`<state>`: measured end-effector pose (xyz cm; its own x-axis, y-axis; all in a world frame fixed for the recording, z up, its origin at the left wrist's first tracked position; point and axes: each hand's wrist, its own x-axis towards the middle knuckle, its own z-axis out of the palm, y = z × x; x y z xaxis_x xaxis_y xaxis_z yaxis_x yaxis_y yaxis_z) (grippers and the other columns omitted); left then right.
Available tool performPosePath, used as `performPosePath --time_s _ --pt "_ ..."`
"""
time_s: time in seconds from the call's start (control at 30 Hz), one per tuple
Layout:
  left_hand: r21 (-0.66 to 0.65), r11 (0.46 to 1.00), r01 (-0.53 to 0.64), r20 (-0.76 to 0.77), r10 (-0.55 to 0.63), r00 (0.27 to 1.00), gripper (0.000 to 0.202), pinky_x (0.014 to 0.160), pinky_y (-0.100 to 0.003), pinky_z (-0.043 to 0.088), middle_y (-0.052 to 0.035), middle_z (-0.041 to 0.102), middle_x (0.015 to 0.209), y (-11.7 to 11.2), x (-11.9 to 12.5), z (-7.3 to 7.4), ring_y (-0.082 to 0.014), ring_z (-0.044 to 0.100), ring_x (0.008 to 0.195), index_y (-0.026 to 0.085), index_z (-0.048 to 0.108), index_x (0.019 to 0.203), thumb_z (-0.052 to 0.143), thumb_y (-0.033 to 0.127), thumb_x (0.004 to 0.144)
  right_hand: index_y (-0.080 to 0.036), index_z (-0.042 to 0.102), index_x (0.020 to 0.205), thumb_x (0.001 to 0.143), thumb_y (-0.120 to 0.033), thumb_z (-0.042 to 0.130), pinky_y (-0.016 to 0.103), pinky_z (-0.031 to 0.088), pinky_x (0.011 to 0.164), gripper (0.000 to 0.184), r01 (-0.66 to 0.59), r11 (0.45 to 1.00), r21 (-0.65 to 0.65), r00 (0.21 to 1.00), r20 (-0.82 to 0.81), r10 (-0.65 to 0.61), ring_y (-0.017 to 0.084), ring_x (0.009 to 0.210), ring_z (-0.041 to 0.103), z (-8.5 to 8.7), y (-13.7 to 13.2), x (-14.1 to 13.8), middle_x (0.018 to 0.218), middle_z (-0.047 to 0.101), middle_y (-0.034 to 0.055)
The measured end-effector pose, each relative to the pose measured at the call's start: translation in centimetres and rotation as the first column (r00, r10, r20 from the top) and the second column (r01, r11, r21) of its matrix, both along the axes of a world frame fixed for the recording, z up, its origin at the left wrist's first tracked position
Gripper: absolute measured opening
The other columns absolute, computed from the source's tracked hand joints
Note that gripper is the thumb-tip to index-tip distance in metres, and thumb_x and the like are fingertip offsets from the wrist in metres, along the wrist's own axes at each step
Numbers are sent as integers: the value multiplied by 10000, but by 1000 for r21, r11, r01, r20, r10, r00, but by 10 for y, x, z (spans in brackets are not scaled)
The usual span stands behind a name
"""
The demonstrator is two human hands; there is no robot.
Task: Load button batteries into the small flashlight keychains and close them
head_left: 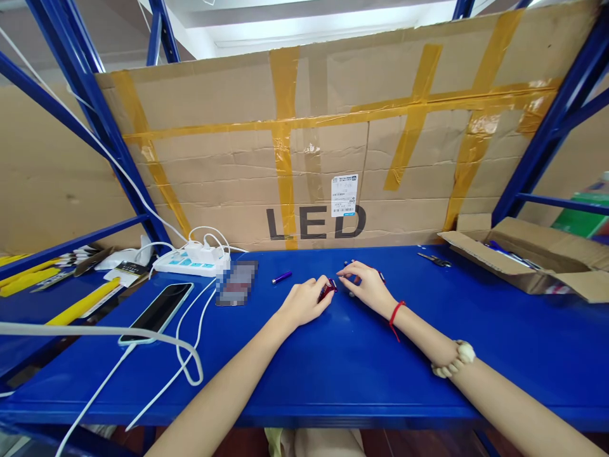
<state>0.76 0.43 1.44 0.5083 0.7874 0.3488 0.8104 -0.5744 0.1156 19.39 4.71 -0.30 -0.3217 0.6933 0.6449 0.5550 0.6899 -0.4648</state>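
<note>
**Grasps small red object (328,290) in left hand (302,304), with right hand (368,289) just beside**

Wraps the fingers of the left hand round the glossy red object, over the middle of the blue worktop (304,381). Holds the right hand near, apart from the left, with thumb and forefinger bent toward each other; cannot tell from here whether grasping anything with those fingers. Shows small dark bits about the right hand, too hidden to name. Wears a red cord (396,320) on the right wrist and a pale beaded bracelet (454,360) farther up the forearm.

Has a short purple tube (281,277) lying just beyond the left hand, a little to the left. Farther left, has a blurred-out rectangle (236,284), a white power strip (193,261) with plugs in it, loose white cables (95,330) and a phone (159,311) lying screen up. Shows a yellow stick (88,301) at the far left.

To the right, has keys (434,259) lying near an open cardboard box (504,266). Behind everything, shows a tall cardboard sheet (228,178) bearing the letters LED, yellow-brown tape (284,89) and a white label (344,195).
</note>
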Motion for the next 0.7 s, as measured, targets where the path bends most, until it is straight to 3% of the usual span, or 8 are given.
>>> performPosePath --time_s 0.2,0.4,0.6,0.7 --pt "-35 999 -31 70 33 997 215 600 -221 417 -15 614 849 9 -9 6 -155 608 759 213 422 946 311 393 906 -187 667 841 799 -261 522 288 484 598 169 50 999 -11 997 -55 -51 156 692 574 5 3 7 820 616 66" --pt "32 978 -208 172 199 965 222 588 -239 407 -17 594 827 13 -22 13 -163 599 722 205 394 952 276 390 917 -205 685 815 792 -363 538 304 482 624 217 136 989 -55 979 -143 -143 179 760 589 10 4 15 858 634 73" --pt "-6 993 -114 142 113 983 223 607 -235 408 -19 583 861 6 -13 6 -158 579 769 205 426 967 284 369 920 -209 691 757 747 -345 589 310 481 617 170 83 992 -98 979 -179 -99 188 768 604 11 -3 7 867 655 70" --pt "22 998 -54 107 51 993 212 641 -237 409 -14 574 854 5 -7 2 -152 555 779 210 452 974 299 346 920 -201 690 777 696 -329 641 326 488 698 159 20 963 -268 939 -326 -110 199 821 621 10 -5 1 869 684 61"
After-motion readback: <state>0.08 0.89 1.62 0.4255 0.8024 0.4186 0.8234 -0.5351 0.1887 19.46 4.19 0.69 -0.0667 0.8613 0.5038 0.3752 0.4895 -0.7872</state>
